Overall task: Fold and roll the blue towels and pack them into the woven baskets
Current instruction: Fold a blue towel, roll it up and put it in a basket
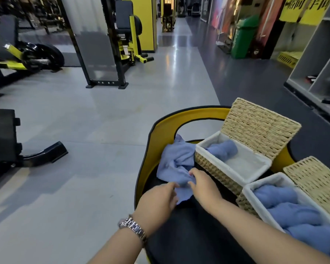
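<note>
A crumpled blue towel (176, 161) lies on a black padded surface with a yellow rim. My left hand (157, 201) pinches its near edge. My right hand (203, 184) grips the cloth just beside it. Right of the towel stands a woven basket (215, 169) with a white liner and its lid up; one rolled blue towel (224, 149) lies at its far end. A second woven basket (244, 203) sits nearer me at the right, holding several rolled blue towels (291, 212).
The black pad (189, 235) has a yellow frame (181, 121) curving round its far side. Grey floor spreads to the left. Gym machines (122, 40) stand at the back left, a green bin (243, 36) at the back right, grey shelving (316, 60) on the right.
</note>
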A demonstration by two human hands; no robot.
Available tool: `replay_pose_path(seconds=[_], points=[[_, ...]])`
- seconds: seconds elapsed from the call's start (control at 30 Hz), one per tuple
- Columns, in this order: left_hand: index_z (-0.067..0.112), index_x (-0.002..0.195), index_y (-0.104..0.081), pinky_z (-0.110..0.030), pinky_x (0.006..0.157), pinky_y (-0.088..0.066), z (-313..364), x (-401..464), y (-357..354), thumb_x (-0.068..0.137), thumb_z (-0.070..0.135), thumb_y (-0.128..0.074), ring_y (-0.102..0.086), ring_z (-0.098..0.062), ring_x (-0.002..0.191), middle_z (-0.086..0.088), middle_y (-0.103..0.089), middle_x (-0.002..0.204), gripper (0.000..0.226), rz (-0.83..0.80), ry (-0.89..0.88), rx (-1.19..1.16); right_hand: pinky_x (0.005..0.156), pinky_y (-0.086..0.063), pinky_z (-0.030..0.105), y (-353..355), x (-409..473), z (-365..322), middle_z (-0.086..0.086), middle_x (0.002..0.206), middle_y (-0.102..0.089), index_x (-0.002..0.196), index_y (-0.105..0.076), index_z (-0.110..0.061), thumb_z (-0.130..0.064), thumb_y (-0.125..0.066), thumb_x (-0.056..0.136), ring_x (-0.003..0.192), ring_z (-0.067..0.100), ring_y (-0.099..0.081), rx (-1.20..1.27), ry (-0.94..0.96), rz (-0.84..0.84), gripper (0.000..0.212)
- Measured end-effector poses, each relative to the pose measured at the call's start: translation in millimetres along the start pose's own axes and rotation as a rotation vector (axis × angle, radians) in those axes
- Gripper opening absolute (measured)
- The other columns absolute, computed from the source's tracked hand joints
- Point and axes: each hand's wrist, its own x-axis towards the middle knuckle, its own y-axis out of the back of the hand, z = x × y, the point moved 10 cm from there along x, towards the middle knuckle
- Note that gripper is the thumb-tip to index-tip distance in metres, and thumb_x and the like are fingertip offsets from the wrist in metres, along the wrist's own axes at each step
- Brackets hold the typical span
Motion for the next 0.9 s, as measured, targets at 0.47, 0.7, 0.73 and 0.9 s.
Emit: replay_pose_path(seconds=[0.47,0.7,0.73,0.9], points=[[0.024,0.144,-0.032,-0.036,0.098,-0.039,85,-31,-94,0.079,0.033,-0.068,-0.046,-0.026,0.120,-0.001,-0.043,0.141,0.075,-0.290,-0.260,0.264,0.076,-0.041,0.024,34,-184,83,0.002,0.113,-0.060,0.092,-0.064,-0.028,-0.027,-0.069,0.081,0.103,0.023,-0.057,-0.726,0.034,-0.781,0.011],[0.027,0.121,-0.054,-0.037,0.091,-0.041,81,-42,-119,0.074,0.044,-0.069,-0.048,-0.027,0.112,-0.004,-0.053,0.122,0.053,-0.453,-0.263,0.343,0.091,-0.039,0.035,24,-166,48,0.007,0.121,-0.053,0.115,-0.053,-0.015,-0.052,-0.061,0.080,0.116,0.026,-0.048,-0.446,0.067,-0.432,0.052],[0.028,0.120,-0.056,-0.037,0.090,-0.040,82,-42,-121,0.073,0.045,-0.070,-0.046,-0.027,0.111,-0.004,-0.053,0.121,0.052,-0.461,-0.269,0.348,0.094,-0.038,0.036,14,-167,50,0.009,0.126,-0.051,0.118,-0.051,-0.013,-0.051,-0.061,0.080,0.119,0.027,-0.046,-0.492,0.040,-0.458,0.054],[0.023,0.112,-0.062,-0.039,0.089,-0.041,94,-43,-129,0.074,0.045,-0.069,-0.045,-0.027,0.106,-0.003,-0.053,0.118,0.044,-0.471,-0.349,0.378,0.074,-0.039,0.033,-8,-162,60,0.018,0.115,-0.057,0.109,-0.059,-0.009,-0.013,-0.052,0.090,0.111,0.034,-0.057,-0.557,-0.075,-0.531,0.020]])
